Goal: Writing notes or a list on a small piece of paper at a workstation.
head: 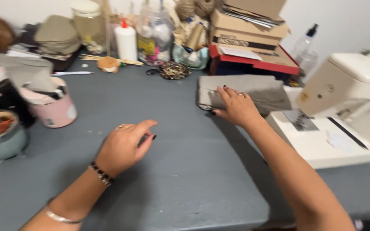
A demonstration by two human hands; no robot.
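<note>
A grey table [185,179] is seen from above, with both bare hands extended over it. The right hand [235,107] is laid on the near left corner of a folded piece of grey-brown fabric [253,87], which lies flat on the table right of centre, between a stack of cardboard boxes [249,30] at the far side and a cream sewing machine [347,107] at the right. The fingers of this hand are spread open across the top of the fabric, while the thumb is placed at its near edge; whether the edge is pinched cannot be told. A ring is worn on one finger.

The left hand [124,147] is held just over the bare table at the near centre, well apart from the fabric. Its fingers are loosely curled, the index finger being extended toward the right; nothing is gripped. A beaded bracelet [101,173] is worn at the wrist and a metal bangle [58,216] farther up the forearm.

At the left, a pink tub [54,111] and a round tin [1,134] are placed. Along the far edge, a white glue bottle [126,40], a clear jar [154,34] and a spray bottle [303,42] are arranged upright.
</note>
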